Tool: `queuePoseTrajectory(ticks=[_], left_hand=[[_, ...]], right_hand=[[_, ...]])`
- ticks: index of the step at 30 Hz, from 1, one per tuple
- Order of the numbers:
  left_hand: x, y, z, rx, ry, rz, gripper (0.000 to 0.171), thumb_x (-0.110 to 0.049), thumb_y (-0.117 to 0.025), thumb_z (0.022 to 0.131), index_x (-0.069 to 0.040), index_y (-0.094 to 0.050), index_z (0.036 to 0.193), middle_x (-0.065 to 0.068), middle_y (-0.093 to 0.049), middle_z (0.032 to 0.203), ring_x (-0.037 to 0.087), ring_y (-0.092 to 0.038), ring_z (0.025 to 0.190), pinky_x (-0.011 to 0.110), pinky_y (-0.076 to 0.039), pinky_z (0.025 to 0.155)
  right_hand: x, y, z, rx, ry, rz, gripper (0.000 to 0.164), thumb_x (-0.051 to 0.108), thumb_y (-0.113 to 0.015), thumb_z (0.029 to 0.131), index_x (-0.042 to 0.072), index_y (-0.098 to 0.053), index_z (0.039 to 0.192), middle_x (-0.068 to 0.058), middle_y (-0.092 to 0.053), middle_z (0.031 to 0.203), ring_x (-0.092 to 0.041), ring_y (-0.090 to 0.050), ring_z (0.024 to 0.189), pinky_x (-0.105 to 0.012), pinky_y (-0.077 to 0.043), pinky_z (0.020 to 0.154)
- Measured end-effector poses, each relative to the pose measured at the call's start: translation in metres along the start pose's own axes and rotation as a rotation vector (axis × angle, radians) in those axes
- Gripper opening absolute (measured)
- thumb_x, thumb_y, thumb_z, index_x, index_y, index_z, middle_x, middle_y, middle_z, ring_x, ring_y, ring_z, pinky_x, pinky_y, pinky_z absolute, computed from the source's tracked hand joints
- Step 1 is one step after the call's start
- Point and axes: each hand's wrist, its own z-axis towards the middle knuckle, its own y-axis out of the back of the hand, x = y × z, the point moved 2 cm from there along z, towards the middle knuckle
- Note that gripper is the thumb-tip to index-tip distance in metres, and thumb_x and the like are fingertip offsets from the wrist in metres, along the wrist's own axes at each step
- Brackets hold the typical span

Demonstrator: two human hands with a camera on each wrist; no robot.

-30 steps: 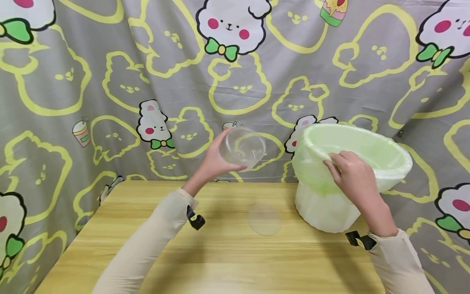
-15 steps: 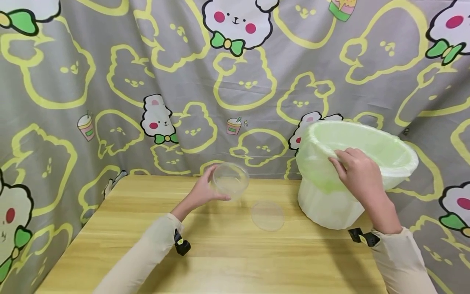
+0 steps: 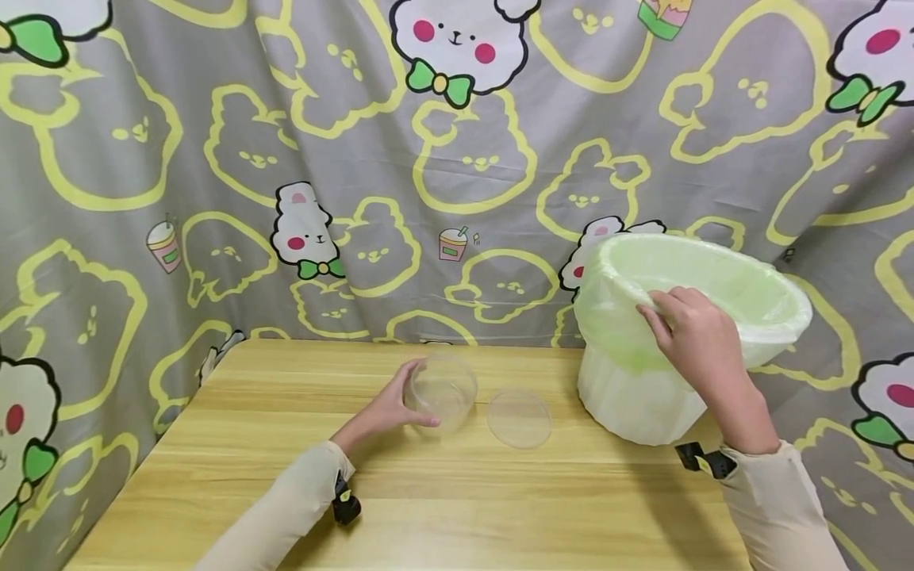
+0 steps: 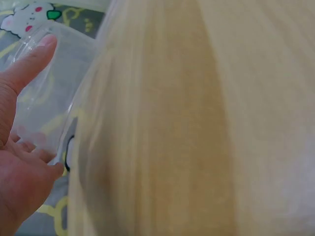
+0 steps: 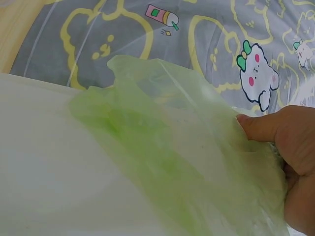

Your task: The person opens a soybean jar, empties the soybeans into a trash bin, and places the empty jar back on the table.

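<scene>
A clear round plastic container is at the table's middle, its base close to the wood. My left hand holds its left side, thumb in front and fingers behind. In the left wrist view, the thumb lies along the container's see-through wall. Just right of it a clear round lid lies flat. My right hand grips the near rim of a white trash bin, pinching the pale green bag folded over it. The bin's mouth tilts toward the right.
The wooden table reaches back to a grey patterned curtain, which also hangs along the left side. The bin stands at the table's right, near its back edge.
My left hand has come down and slightly left with the container, from in front of the curtain to the table. My right hand keeps its grip on the bin's rim.
</scene>
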Motion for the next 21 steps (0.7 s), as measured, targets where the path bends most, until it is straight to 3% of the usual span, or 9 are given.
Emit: queuePoseTrajectory(ticks=[9,14,17,21], left_hand=[[0.016,0.001,-0.003,0.049,0.032,-0.071,0.116,-0.012,-0.093,0.071,-0.012,-0.018,0.16,0.022,-0.026,0.165,0.045,-0.025,0.153,0.059,-0.021,0.124],[0.018,0.002,-0.005,0.041,0.049,-0.044,0.116,-0.013,-0.094,0.07,-0.011,-0.02,0.159,0.023,-0.028,0.164,0.046,-0.028,0.151,0.059,-0.021,0.124],[0.016,0.003,-0.005,0.035,0.058,-0.024,0.121,-0.016,-0.096,0.069,-0.009,-0.017,0.161,0.023,-0.028,0.165,0.045,-0.028,0.152,0.059,-0.02,0.125],[0.006,0.008,-0.004,0.022,0.068,0.02,0.121,-0.025,-0.093,0.074,-0.012,-0.013,0.163,0.018,-0.023,0.168,0.041,-0.021,0.155,0.061,-0.016,0.125]], right_hand=[[0.002,0.002,0.0,0.001,0.0,0.001,0.017,0.004,-0.079,0.084,-0.005,-0.072,0.096,-0.017,-0.061,0.074,-0.035,-0.058,0.069,-0.051,-0.047,0.055],[0.003,0.002,0.0,0.007,-0.007,0.004,0.016,0.004,-0.078,0.084,-0.005,-0.072,0.096,-0.017,-0.062,0.075,-0.035,-0.058,0.069,-0.052,-0.048,0.055],[0.003,0.002,0.0,0.004,-0.014,0.005,0.025,0.007,-0.08,0.082,-0.006,-0.073,0.102,-0.019,-0.065,0.079,-0.037,-0.06,0.071,-0.052,-0.049,0.055],[0.004,-0.002,0.001,-0.007,-0.008,0.003,0.049,0.023,-0.083,0.079,-0.002,-0.071,0.119,-0.024,-0.068,0.097,-0.042,-0.063,0.082,-0.056,-0.05,0.065]])
